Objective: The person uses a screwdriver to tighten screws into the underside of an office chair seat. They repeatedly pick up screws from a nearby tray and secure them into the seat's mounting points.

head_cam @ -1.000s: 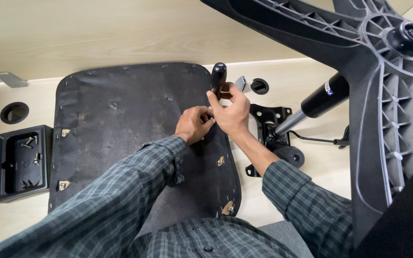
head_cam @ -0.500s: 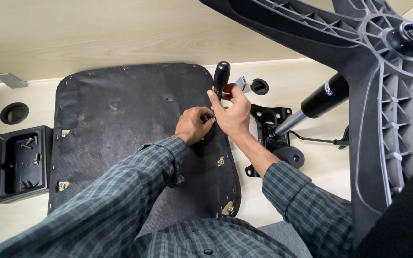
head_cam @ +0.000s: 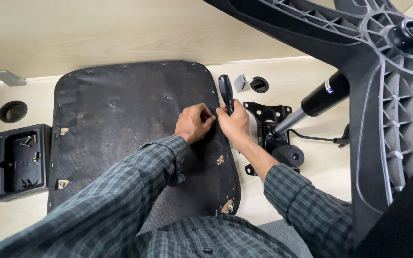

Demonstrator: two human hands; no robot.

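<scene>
Right hand (head_cam: pixel 234 125) closed around the black handle of a screwdriver (head_cam: pixel 226 93), shaft hidden behind the fingers, handle pointing away from the body. Left hand (head_cam: pixel 193 123) just left of it, fingers pinched narrow at the same spot on the seat pad (head_cam: pixel 125 124); what they pinch is too small to tell. The hands touch each other at the pad's right edge.

Against 0.5 s ago: the handle stands more upright and slightly nearer the left hand; both hands remain at the same spot on the pad. Pad position unchanged.

Right of the right hand: black bracket (head_cam: pixel 268 119) with gas cylinder (head_cam: pixel 319 100) and chair base (head_cam: pixel 383 95). Far left of the left hand: black tray (head_cam: pixel 1 165) holding screws (head_cam: pixel 27 141), on the counter (head_cam: pixel 311 167).
</scene>
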